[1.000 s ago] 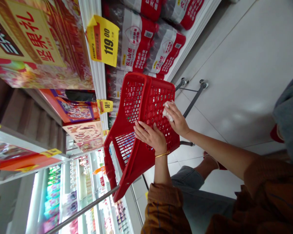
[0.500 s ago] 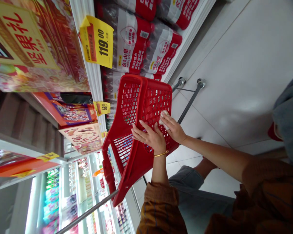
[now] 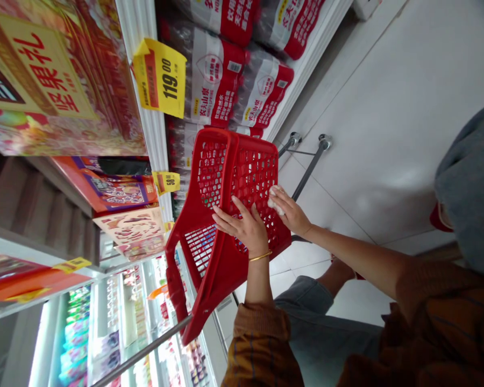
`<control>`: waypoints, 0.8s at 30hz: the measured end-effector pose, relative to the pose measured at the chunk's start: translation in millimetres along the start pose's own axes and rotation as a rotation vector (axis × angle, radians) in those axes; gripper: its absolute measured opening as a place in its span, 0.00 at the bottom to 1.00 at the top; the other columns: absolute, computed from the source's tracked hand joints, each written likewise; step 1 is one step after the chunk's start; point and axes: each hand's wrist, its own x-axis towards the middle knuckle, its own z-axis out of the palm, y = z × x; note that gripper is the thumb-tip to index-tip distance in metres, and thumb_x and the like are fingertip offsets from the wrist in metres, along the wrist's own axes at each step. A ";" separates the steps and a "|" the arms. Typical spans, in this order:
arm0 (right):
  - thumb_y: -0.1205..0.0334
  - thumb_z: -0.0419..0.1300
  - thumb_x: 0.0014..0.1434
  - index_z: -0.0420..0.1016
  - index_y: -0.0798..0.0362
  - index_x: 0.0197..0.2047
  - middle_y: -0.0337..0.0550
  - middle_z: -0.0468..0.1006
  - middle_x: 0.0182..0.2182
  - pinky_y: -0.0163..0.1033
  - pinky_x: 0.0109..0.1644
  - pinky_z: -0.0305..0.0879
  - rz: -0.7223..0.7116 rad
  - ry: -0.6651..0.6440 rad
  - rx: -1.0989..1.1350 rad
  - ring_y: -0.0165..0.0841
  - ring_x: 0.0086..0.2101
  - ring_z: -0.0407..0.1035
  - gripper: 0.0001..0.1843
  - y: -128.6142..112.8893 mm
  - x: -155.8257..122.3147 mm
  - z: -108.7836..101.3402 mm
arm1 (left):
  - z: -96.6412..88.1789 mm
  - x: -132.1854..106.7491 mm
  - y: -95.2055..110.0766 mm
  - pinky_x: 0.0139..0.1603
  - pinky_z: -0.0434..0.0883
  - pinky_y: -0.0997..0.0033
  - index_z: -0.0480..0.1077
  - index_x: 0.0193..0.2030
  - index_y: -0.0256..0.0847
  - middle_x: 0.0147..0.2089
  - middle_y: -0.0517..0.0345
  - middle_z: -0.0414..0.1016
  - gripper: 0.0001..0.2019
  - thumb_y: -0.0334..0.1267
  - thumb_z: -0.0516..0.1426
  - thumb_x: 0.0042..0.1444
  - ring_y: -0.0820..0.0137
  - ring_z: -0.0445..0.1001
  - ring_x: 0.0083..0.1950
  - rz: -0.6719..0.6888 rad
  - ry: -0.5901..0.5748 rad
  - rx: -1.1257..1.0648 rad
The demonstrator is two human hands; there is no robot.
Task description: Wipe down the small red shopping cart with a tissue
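Red plastic makes up the shopping cart [image 3: 226, 271], which stands on the pale tiled floor [image 3: 387, 118] close beside the front edge of a white shelf [image 3: 314, 51]. The left hand [image 3: 248, 232], with a gold bracelet [image 3: 260, 256] at its wrist, lies flat over the cart's near upper rim; its fingers are spread apart, the tips reaching across that edge and the palm against the outer latticed wall [image 3: 252, 164]. The right hand [image 3: 295, 216] presses a crumpled white wad [image 3: 275, 201] to the same wall, near its lower edge, on the side of the grey metal legs [image 3: 307, 175]; its fingers are bunched together on the wad, and whether this is cloth or paper I cannot tell. The cart's handle [image 3: 176, 290] is at the end away from the caster [image 3: 325, 142], and a grey pole [image 3: 141, 353] meets the corner there. Red-labelled water bottles [image 3: 212, 80] line the shelf behind the front corner, with a yellow price tag [image 3: 165, 78] reading 119.00 on the shelf above them. Both brown sleeves [image 3: 262, 329] are pushed up.
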 end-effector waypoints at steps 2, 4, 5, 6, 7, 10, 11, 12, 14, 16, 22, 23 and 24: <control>0.67 0.46 0.67 0.47 0.44 0.69 0.43 0.50 0.68 0.58 0.69 0.49 0.042 0.063 -0.034 0.38 0.67 0.43 0.30 5.6 12.3 -2.8 | -0.4 -2.0 0.2 0.66 0.44 0.33 0.57 0.67 0.40 0.73 0.35 0.38 0.29 0.49 0.52 0.62 0.44 0.32 0.73 0.036 -0.020 0.004; 0.65 0.46 0.67 0.47 0.44 0.69 0.43 0.50 0.69 0.57 0.70 0.48 0.072 0.100 -0.051 0.38 0.67 0.43 0.29 10.3 23.6 -3.1 | -0.4 -3.7 0.4 0.66 0.44 0.34 0.56 0.67 0.40 0.73 0.37 0.42 0.29 0.48 0.52 0.62 0.44 0.29 0.73 0.088 -0.041 0.010; 0.65 0.46 0.67 0.47 0.43 0.69 0.42 0.50 0.69 0.57 0.70 0.49 0.082 0.107 -0.051 0.38 0.67 0.43 0.29 11.9 27.7 -2.4 | -0.4 -4.3 0.5 0.67 0.44 0.34 0.56 0.67 0.41 0.72 0.37 0.44 0.28 0.47 0.52 0.62 0.45 0.28 0.73 0.108 -0.049 0.011; 0.64 0.46 0.67 0.47 0.43 0.69 0.42 0.50 0.69 0.56 0.70 0.49 0.087 0.108 -0.047 0.38 0.67 0.43 0.29 13.0 30.4 -1.3 | -0.4 -4.5 0.5 0.67 0.44 0.34 0.56 0.67 0.41 0.72 0.39 0.45 0.28 0.46 0.52 0.62 0.45 0.27 0.73 0.121 -0.054 0.012; 0.64 0.46 0.67 0.47 0.43 0.69 0.42 0.50 0.69 0.56 0.70 0.49 0.089 0.105 -0.042 0.37 0.67 0.44 0.29 13.4 31.5 0.0 | -0.5 -4.3 0.4 0.67 0.44 0.34 0.57 0.67 0.42 0.72 0.39 0.46 0.27 0.46 0.52 0.62 0.45 0.26 0.73 0.128 -0.057 0.011; 0.66 0.46 0.67 0.45 0.43 0.70 0.42 0.50 0.69 0.55 0.69 0.50 0.080 0.074 -0.029 0.37 0.67 0.44 0.30 12.5 25.2 5.0 | -0.7 -1.6 -0.4 0.66 0.43 0.32 0.57 0.67 0.43 0.72 0.40 0.47 0.27 0.46 0.52 0.62 0.45 0.26 0.72 0.127 -0.062 0.006; 0.67 0.45 0.67 0.45 0.43 0.70 0.43 0.49 0.69 0.55 0.69 0.50 0.074 0.056 -0.023 0.37 0.67 0.44 0.30 11.8 20.6 6.8 | -0.7 -0.1 -0.8 0.66 0.43 0.32 0.58 0.67 0.43 0.72 0.41 0.47 0.27 0.47 0.52 0.62 0.45 0.26 0.73 0.125 -0.065 0.005; 0.68 0.45 0.67 0.45 0.43 0.70 0.43 0.50 0.69 0.56 0.69 0.50 0.066 0.032 -0.015 0.37 0.67 0.44 0.30 11.0 15.1 8.7 | -0.5 1.5 -1.2 0.66 0.42 0.31 0.58 0.67 0.44 0.72 0.41 0.47 0.27 0.47 0.52 0.62 0.45 0.27 0.73 0.122 -0.069 0.005; 0.69 0.45 0.67 0.45 0.45 0.70 0.44 0.50 0.68 0.56 0.69 0.51 0.054 -0.019 0.007 0.37 0.67 0.44 0.30 9.6 3.4 12.2 | 0.2 4.8 -2.1 0.66 0.42 0.30 0.58 0.66 0.45 0.72 0.42 0.47 0.27 0.47 0.52 0.62 0.45 0.28 0.73 0.110 -0.075 0.009; 0.69 0.45 0.66 0.46 0.46 0.70 0.46 0.52 0.68 0.56 0.68 0.52 0.050 -0.066 0.024 0.37 0.67 0.45 0.30 8.3 -7.4 15.3 | 1.1 7.8 -3.0 0.66 0.42 0.31 0.59 0.66 0.45 0.72 0.43 0.48 0.26 0.46 0.52 0.62 0.45 0.29 0.73 0.103 -0.074 0.018; 0.68 0.45 0.67 0.49 0.47 0.69 0.47 0.56 0.67 0.55 0.68 0.54 0.034 -0.130 0.047 0.37 0.66 0.48 0.29 7.3 -15.7 18.8 | 1.4 14.4 -6.8 0.67 0.46 0.36 0.64 0.63 0.46 0.70 0.46 0.53 0.22 0.43 0.51 0.62 0.47 0.37 0.73 0.113 -0.037 0.017; 0.68 0.45 0.67 0.49 0.47 0.69 0.47 0.55 0.67 0.55 0.68 0.53 0.029 -0.122 0.047 0.37 0.66 0.48 0.29 7.4 -12.6 18.8 | 0.6 16.1 -7.8 0.67 0.47 0.36 0.64 0.63 0.46 0.70 0.46 0.55 0.22 0.43 0.51 0.62 0.47 0.39 0.73 0.110 -0.028 0.012; 0.68 0.46 0.67 0.49 0.46 0.69 0.47 0.55 0.67 0.55 0.68 0.53 0.024 -0.106 0.047 0.37 0.66 0.47 0.29 7.4 -8.0 18.7 | -0.3 18.5 -8.8 0.67 0.48 0.38 0.64 0.63 0.46 0.69 0.46 0.57 0.22 0.43 0.51 0.62 0.48 0.42 0.72 0.107 -0.019 0.006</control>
